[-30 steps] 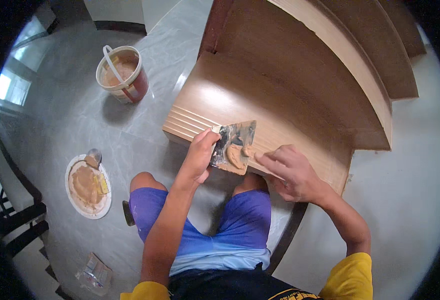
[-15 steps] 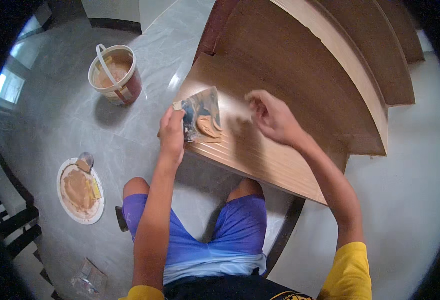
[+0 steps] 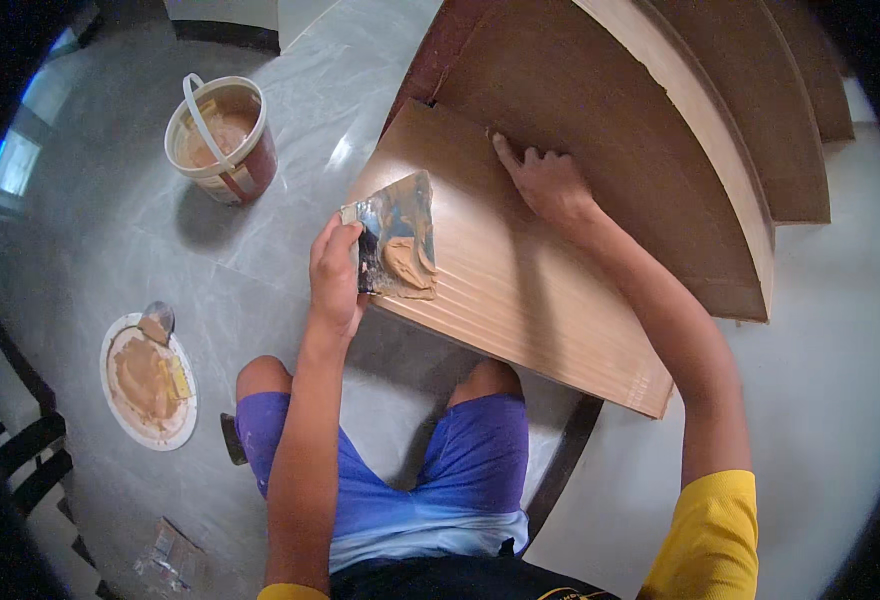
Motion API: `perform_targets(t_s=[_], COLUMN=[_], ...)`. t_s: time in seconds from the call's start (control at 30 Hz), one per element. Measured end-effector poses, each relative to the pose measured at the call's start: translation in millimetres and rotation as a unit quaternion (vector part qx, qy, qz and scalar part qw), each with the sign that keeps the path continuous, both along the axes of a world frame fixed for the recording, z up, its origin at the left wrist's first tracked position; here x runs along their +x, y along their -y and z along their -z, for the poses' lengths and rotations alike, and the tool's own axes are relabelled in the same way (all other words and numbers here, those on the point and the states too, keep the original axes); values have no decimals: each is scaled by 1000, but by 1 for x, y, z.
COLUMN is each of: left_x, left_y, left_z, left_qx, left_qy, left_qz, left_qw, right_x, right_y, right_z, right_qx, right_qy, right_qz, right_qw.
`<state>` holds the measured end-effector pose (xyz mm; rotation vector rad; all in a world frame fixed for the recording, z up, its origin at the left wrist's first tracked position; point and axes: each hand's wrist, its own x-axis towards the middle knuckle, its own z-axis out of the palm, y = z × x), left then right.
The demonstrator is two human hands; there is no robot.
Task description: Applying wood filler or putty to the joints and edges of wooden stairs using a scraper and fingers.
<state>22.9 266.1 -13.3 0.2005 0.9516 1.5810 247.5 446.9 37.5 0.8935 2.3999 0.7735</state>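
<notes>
My left hand (image 3: 333, 265) is wrapped round the edge of a flat, smeared putty scraper (image 3: 385, 215). A lump of tan putty (image 3: 405, 262) sits on its face, which is turned up. The scraper is over the left part of the lowest wooden stair tread (image 3: 530, 290). My right hand (image 3: 550, 185) holds nothing. Its index finger is stretched out, with the tip at the seam where the tread meets the brown riser (image 3: 580, 130); the other fingers are partly bent.
A white-rimmed bucket (image 3: 260, 165) of tan putty stands on the grey tiled floor (image 3: 250, 300) at the left. Nearer lies a white lid (image 3: 188, 425) smeared with putty, a small scoop-like tool (image 3: 157, 322) on its edge. A crumpled packet (image 3: 172, 555) is at lower left. More steps (image 3: 750, 110) curve up at the right.
My right hand has moved farther away, up to the seam, and its index finger has straightened. The scraper in my left hand has stayed nearly in place. The view has shifted slightly.
</notes>
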Motion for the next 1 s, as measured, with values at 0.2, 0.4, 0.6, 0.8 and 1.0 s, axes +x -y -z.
perform_targets(t_s=[0.2,0.4,0.6,0.8,1.0], left_x=[0,1,-1,-1,4], left_y=[1,1,1,2,5], left_z=[1,-8,-11,-11,-3], left_qx=[7,12,26,31,13], left_qy=[26,38,46,49,7], left_qz=[-13,-8,4,8,19], left_qw=[1000,999,999,998,1000], right_x=[42,-4,-7,47,96], right_y=[12,9,-2,10,39], right_z=[-10,-9,-12,-18,-38], right_qx=[42,40,-19,-18,-12], right_qy=[32,-46,-14,66,64], right_qz=[-39,-64,-19,9,-8], right_qw=[998,996,1000,998,998])
